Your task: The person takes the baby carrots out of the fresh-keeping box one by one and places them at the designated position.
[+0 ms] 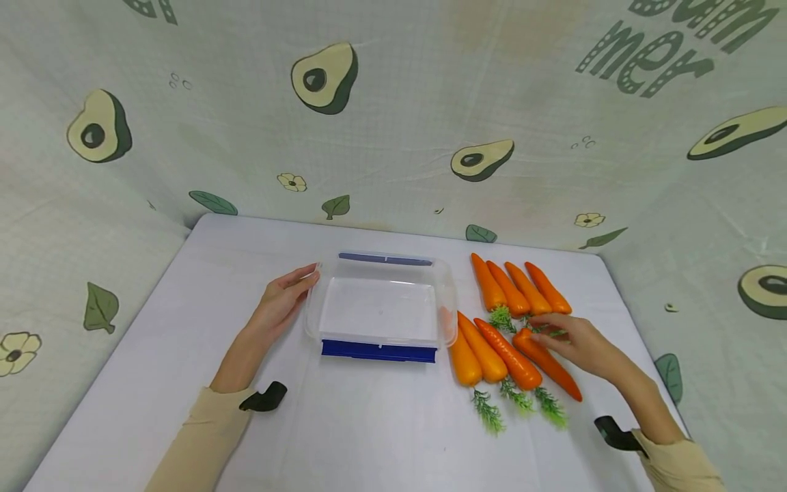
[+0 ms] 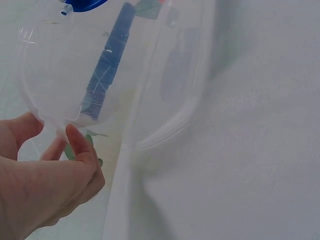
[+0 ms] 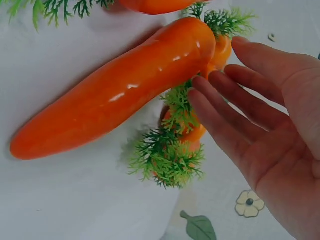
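A clear plastic food container [image 1: 380, 311] with blue latches stands mid-table. My left hand [image 1: 279, 304] is at its left side; in the left wrist view thumb and fingers [image 2: 80, 142] pinch the rim at a corner. My right hand [image 1: 578, 345] hovers by the thick end of an orange carrot [image 1: 553, 365] that points toward the front right. In the right wrist view the fingers [image 3: 220, 115] are extended and loose beside that carrot [image 3: 115, 95], thumb apart, gripping nothing. Whether the fingertips touch the carrot, I cannot tell.
Three carrots [image 1: 504, 352] with leafy tops toward the front lie right of the container. Behind them is a row of several more carrots [image 1: 522, 287], green tops toward me. White cloth covers the table [image 1: 369, 424]; an avocado-print curtain [image 1: 399, 123] hangs behind and at the sides.
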Tool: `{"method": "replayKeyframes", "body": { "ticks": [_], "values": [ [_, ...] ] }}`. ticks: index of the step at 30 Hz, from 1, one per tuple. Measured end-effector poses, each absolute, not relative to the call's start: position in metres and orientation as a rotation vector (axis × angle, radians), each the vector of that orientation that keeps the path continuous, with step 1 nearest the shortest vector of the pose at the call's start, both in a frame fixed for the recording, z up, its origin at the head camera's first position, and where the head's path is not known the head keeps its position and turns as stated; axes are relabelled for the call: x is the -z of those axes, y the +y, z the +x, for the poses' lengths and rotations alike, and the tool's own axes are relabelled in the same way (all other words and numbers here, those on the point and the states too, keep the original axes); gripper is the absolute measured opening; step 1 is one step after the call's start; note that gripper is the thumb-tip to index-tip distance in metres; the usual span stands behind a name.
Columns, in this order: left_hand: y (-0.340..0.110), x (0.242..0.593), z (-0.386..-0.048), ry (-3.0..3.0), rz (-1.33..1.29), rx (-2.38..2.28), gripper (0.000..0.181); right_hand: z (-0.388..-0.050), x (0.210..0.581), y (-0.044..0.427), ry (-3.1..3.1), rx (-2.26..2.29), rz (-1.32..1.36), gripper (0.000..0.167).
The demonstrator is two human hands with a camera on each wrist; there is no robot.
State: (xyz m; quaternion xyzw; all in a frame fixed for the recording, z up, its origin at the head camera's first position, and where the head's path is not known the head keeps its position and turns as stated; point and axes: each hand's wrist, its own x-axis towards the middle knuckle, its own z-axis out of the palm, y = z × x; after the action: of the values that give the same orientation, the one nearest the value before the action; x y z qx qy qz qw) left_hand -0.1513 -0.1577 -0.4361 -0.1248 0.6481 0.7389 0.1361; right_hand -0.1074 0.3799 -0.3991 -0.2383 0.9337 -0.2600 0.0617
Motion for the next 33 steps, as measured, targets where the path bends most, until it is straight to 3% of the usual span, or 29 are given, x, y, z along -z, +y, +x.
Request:
{"method": "replayKeyframes", "body": {
  "ticks": [15,25,29,33],
  "values": [
    [-0.164,0.427,-0.155,1.965,-0.331,-2.072,0.054,-0.116,0.395,0.378,3.107,0.781,-0.751,0.017],
    [-0.177,0.412,-0.156,2.372,-0.186,-1.837,0.048,-0.124,0.392,0.383,3.361,0.766,-0.819,0.023],
    [-0.182,0.412,-0.16,2.581,-0.093,-1.7,0.043,-0.127,0.392,0.389,3.457,0.742,-0.935,0.014],
    [-0.189,0.412,-0.165,2.791,0.058,-1.568,0.032,-0.133,0.392,0.394,3.52,0.657,-1.092,0.052]
  ]
}}
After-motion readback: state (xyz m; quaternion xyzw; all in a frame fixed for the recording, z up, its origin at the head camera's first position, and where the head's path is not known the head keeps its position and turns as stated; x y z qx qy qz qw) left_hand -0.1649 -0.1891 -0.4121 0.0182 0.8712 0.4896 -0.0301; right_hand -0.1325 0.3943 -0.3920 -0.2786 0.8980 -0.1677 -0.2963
